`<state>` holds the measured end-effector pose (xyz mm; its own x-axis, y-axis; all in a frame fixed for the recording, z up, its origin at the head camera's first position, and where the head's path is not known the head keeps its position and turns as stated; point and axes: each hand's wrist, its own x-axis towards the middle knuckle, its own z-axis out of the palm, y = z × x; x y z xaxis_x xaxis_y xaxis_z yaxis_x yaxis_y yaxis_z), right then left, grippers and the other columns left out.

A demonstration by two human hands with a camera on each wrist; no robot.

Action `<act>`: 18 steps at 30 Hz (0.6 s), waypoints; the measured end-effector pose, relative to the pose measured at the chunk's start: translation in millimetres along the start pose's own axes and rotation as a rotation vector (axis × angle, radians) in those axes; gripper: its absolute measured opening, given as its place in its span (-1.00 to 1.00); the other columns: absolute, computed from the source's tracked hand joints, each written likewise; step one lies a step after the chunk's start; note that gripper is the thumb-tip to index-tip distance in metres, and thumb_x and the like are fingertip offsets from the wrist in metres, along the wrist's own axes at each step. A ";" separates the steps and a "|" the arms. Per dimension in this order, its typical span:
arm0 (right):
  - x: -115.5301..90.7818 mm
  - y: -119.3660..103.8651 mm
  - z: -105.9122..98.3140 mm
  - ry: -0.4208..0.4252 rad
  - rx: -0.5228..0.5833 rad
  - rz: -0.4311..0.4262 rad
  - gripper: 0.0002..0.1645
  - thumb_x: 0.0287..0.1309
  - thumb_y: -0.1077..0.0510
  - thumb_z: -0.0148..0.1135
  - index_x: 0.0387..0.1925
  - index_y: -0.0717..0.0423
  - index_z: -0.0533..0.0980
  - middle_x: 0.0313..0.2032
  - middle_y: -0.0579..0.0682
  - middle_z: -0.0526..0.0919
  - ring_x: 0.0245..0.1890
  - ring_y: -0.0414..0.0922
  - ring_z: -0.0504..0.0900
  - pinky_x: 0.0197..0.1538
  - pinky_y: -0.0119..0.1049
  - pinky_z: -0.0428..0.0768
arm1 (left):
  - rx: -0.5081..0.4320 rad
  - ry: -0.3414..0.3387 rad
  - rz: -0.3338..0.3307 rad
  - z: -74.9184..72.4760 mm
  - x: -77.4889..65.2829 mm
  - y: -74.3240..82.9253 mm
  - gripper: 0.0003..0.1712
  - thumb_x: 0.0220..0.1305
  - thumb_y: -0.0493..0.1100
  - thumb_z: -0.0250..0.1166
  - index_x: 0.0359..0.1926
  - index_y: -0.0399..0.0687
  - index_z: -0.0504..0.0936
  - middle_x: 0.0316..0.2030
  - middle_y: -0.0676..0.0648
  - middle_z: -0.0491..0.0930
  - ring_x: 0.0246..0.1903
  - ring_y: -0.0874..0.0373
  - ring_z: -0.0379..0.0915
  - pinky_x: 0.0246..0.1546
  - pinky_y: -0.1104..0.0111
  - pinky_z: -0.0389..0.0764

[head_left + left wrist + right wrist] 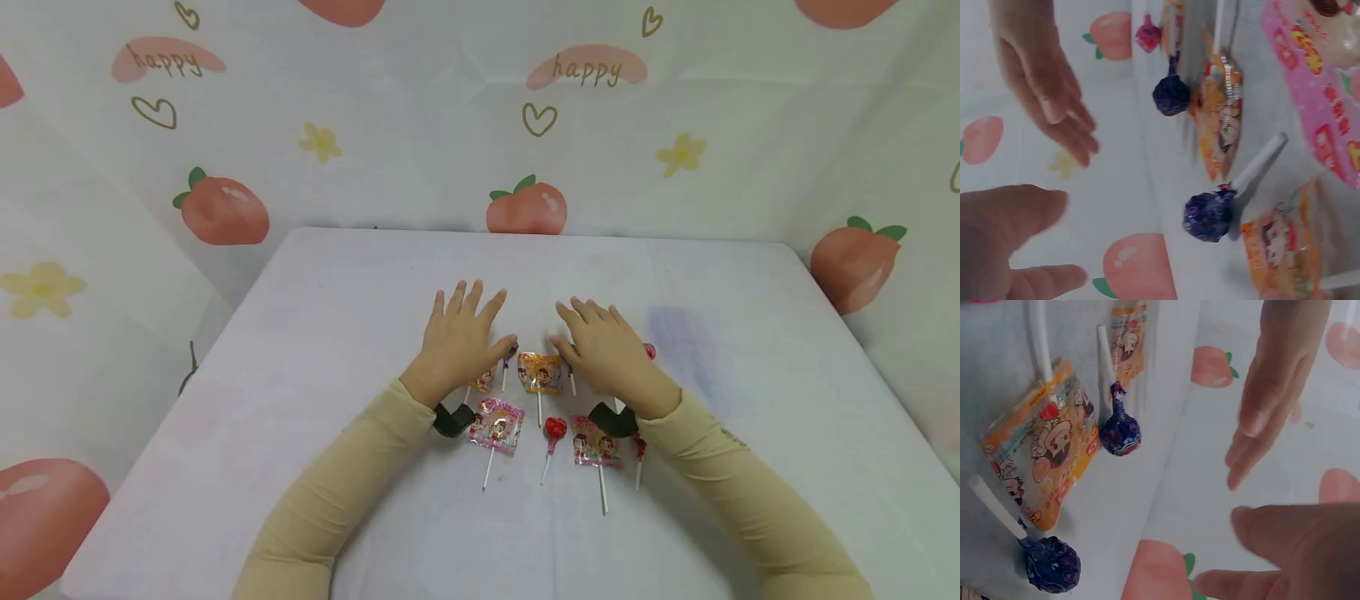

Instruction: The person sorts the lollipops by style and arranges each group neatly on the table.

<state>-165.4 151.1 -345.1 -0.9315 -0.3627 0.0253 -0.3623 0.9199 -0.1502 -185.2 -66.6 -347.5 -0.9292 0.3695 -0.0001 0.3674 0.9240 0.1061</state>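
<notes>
My left hand [459, 346] hovers palm-down over the left side of a group of lollipops, fingers spread, holding nothing. Opposite it, my right hand [613, 357] is stretched out over the right side, its fingers also straight. Between them lies an orange-wrapped lollipop [540, 372]. A purple ball lollipop [1208, 216] is near my left thumb, and another purple lollipop [1120, 434] shows in the right wrist view. Partly covered by the left hand is a second orange packet [483, 381]. Beyond the right hand peeks a pinkish-red lollipop [649, 352].
Nearer the front lie two pink flat-wrapped lollipops, one left [497, 427] and one right [596, 442]. A red lollipop [555, 429] sits between them, another red lollipop [640, 447] at right. The white table [375, 292] meets a peach-print cloth [420, 108] behind.
</notes>
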 end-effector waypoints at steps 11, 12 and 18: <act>9.3 13.4 -13.0 0.003 0.323 -0.025 -0.67 0.40 0.05 0.08 0.06 0.09 0.56 -0.05 0.08 0.70 -0.07 0.03 0.65 -0.11 -0.07 0.58 | -0.409 -0.087 -0.005 -27.3 1.6 -21.9 -0.46 0.43 0.13 0.05 0.31 0.03 0.42 0.18 -0.12 0.54 0.15 -0.03 0.48 0.08 0.05 0.50; 11.6 15.5 -13.1 0.007 0.368 -0.031 -0.69 0.40 0.06 0.08 0.04 0.09 0.56 -0.06 0.09 0.69 -0.06 0.03 0.64 -0.09 -0.06 0.57 | -0.454 -0.086 -0.013 -28.5 2.1 -25.1 -0.49 0.43 0.11 0.05 0.29 0.02 0.44 0.15 -0.13 0.55 0.13 -0.04 0.49 0.06 0.06 0.51; 29.3 27.3 -5.6 -0.046 0.600 -0.010 -0.69 0.39 0.06 0.10 0.03 0.09 0.56 -0.02 0.13 0.64 -0.01 0.07 0.60 0.01 0.01 0.55 | -0.713 -0.102 -0.055 -22.7 9.3 -44.2 -0.61 0.44 0.00 0.07 0.18 0.00 0.53 0.07 -0.17 0.57 0.06 -0.07 0.51 0.04 0.05 0.50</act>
<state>-202.8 166.4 -342.9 -0.9211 -0.3893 -0.0108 -0.2777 0.6761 -0.6825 -210.9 -106.2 -329.6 -0.9246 0.3638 -0.1133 0.1727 0.6651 0.7265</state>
